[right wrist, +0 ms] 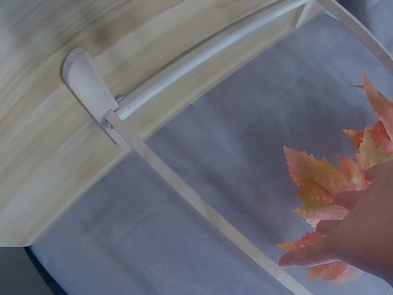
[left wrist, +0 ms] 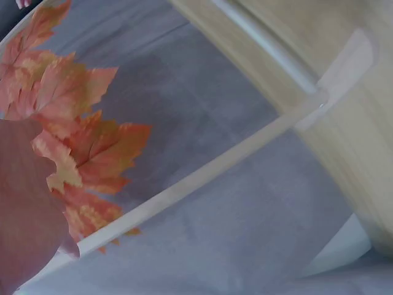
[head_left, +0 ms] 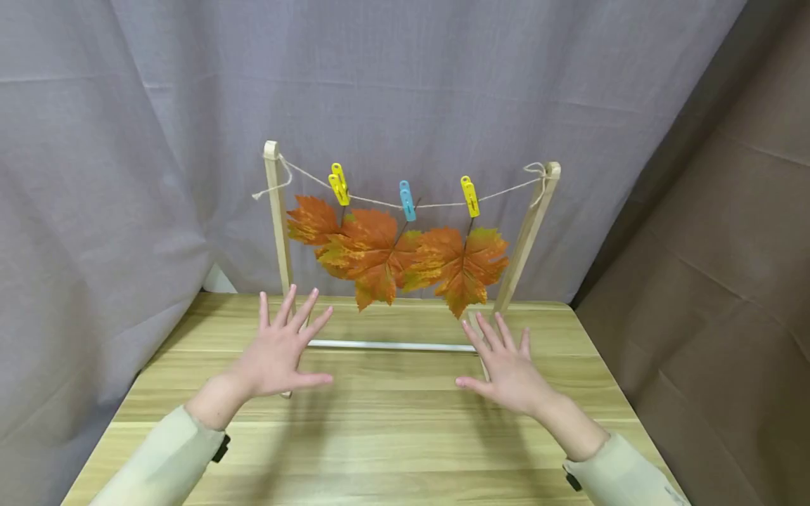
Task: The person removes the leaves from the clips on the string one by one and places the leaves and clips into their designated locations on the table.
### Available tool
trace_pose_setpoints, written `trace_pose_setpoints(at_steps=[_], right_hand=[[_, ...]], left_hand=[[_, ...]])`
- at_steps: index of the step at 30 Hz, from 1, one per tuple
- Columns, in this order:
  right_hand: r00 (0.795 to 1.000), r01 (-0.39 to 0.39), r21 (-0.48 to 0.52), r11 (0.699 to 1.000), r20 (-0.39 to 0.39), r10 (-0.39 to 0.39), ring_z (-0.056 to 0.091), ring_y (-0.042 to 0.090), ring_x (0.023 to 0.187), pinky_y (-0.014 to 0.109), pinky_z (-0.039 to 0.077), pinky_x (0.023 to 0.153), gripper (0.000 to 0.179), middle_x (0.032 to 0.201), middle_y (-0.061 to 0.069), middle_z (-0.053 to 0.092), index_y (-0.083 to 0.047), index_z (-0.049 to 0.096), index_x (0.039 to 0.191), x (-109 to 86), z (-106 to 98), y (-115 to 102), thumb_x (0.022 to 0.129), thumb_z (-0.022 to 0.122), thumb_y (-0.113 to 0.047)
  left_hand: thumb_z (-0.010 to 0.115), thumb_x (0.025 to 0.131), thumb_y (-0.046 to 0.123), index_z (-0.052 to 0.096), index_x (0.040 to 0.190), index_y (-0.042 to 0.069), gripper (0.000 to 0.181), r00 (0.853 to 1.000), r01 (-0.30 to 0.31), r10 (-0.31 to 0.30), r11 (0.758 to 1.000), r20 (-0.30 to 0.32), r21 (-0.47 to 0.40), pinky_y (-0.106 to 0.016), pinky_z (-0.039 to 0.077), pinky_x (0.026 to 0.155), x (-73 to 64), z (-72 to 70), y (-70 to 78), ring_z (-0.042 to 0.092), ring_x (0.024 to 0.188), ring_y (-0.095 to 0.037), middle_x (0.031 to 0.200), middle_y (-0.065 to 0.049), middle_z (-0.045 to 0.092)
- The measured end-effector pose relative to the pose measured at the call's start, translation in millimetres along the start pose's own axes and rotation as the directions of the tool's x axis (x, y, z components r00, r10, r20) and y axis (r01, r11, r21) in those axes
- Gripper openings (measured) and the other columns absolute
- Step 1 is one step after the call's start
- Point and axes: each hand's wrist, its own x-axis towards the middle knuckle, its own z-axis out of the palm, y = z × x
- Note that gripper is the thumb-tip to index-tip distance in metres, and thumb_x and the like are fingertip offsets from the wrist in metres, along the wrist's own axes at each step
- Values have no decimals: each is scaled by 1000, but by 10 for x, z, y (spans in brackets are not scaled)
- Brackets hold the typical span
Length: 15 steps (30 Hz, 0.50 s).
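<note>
Both hands are held out over the table with fingers spread and nothing in them. My left hand is in front of the left post of a wooden frame; my right hand is in front of the right post. Between the posts sags a string. Three orange-and-yellow maple leaves hang from it in a row, partly overlapping. A yellow clothespin grips the string at the left, a blue clothespin in the middle, and another yellow clothespin at the right.
A white rod joins the frame's feet, low over the wood-grain table. Right behind the frame hangs a grey curtain, and a brown curtain falls along the right side.
</note>
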Motion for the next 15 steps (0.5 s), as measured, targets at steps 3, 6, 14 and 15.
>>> trace_pose_setpoints(at_steps=[3, 6, 14, 15], right_hand=[[1000, -1, 25, 1000, 0, 1, 8, 48, 140, 78, 7, 98, 90, 155, 19, 15, -16, 15, 151, 48, -21, -9, 82, 59, -56], [1000, 3, 42, 999, -7, -3, 10, 48, 140, 77, 10, 100, 91, 154, 19, 16, -13, 17, 150, 123, -42, -18, 81, 63, -52], [999, 45, 93, 995, -26, -43, 13, 43, 141, 67, 14, 108, 97, 155, 17, 15, -13, 15, 151, 345, -188, -129, 78, 65, -55], [999, 44, 105, 993, -24, -42, 12, 43, 141, 67, 14, 108, 97, 156, 16, 14, -14, 14, 151, 370, -210, -151, 78, 65, -55]], left_hand=[[56, 70, 72, 28, 147, 15, 100, 1000, 10, -11, 1000, -5, -16, -76, -4, 101, 51, -78, -36, 5, 139, -52, 155, -20, 12], [61, 70, 69, 26, 148, 15, 101, 1000, 26, -27, 999, -15, -27, -75, -4, 102, 107, -164, -72, 3, 139, -51, 155, -20, 11], [67, 68, 65, 23, 149, 15, 105, 993, 77, -83, 995, -81, -68, -73, -5, 104, 246, -393, -157, 0, 141, -48, 157, -18, 9], [67, 68, 65, 23, 149, 15, 106, 992, 81, -88, 994, -88, -73, -73, -5, 104, 259, -418, -162, 0, 141, -48, 157, -17, 8]])
